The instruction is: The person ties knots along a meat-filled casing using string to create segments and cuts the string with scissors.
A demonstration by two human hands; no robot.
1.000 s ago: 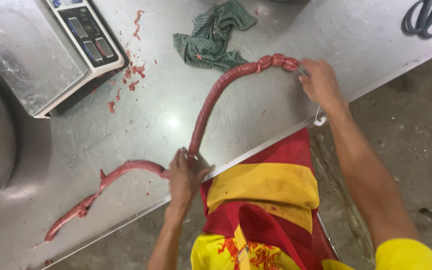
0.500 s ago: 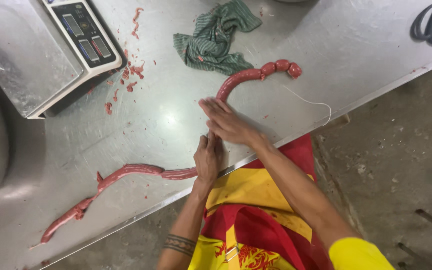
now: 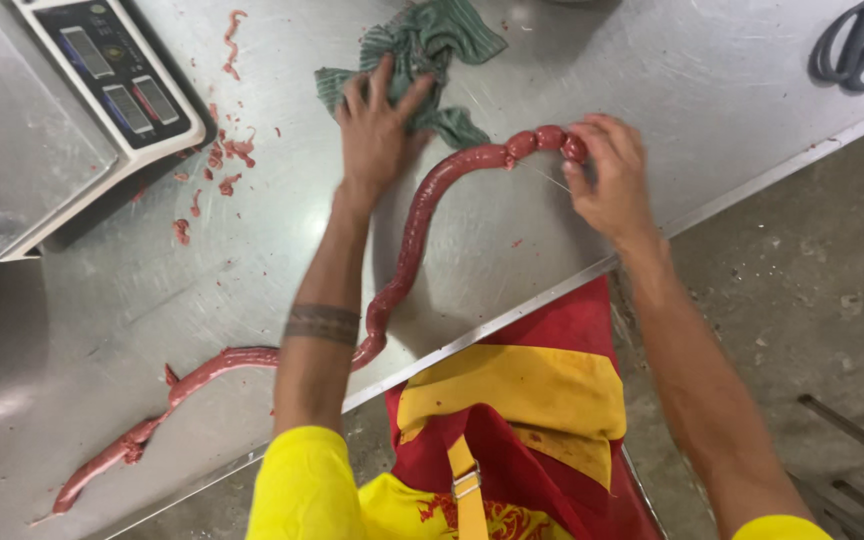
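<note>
Red sausage rope (image 3: 414,225) lies along the steel counter (image 3: 652,120). Right hand (image 3: 607,175) pinches its far, twisted end; left hand (image 3: 377,125) presses, open-palmed, on the green cloth (image 3: 452,30). Judged step: tying off; next needs a dry, firm grip.

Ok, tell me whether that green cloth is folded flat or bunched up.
Bunched up. The green cloth lies crumpled in uneven folds on the steel table, with the left hand pressing on it.

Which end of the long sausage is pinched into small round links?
The end by the right hand: the sausage there is pinched into small rounded links beside the green cloth. Its far end, near the table edge at lower left, tapers thin and unlinked.
</note>
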